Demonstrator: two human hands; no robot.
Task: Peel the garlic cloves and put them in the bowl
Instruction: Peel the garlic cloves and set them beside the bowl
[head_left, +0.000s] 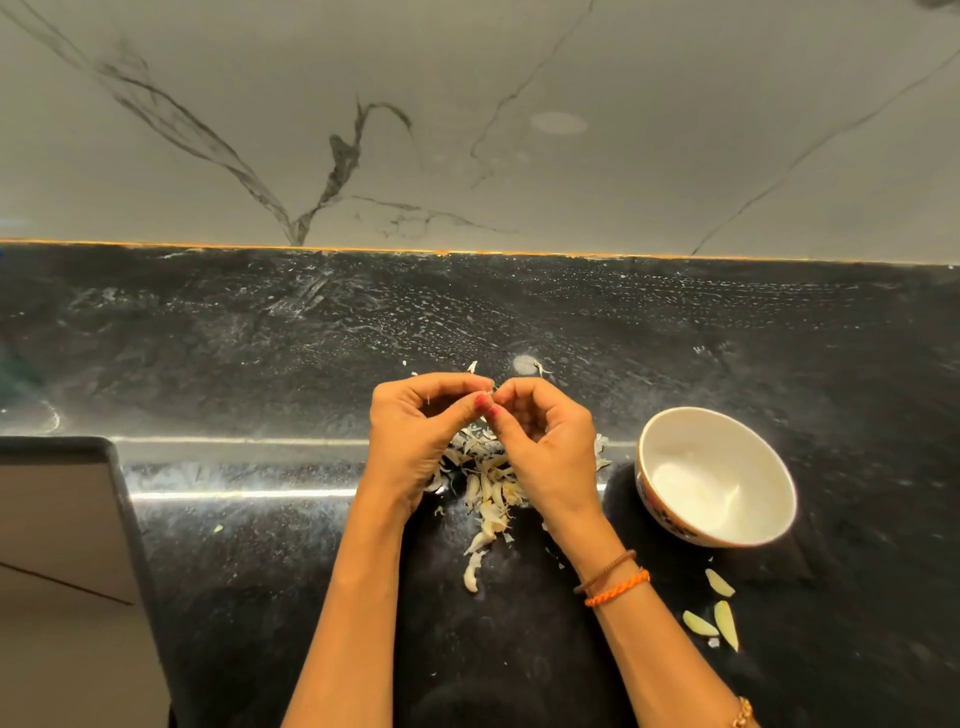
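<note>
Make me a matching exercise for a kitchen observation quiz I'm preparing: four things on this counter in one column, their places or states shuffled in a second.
Things:
1. white ceramic bowl
2. three peeled pale-yellow garlic cloves
3. heap of papery garlic skins and cloves
4. orange braided thread bracelet

Places or states:
A. around the right wrist
B. on the black stone counter below the two hands
C. empty, right of the hands
D. loose on the counter, nearer the viewer than the bowl

Pairs: 1-C, 2-D, 3-B, 4-A
</note>
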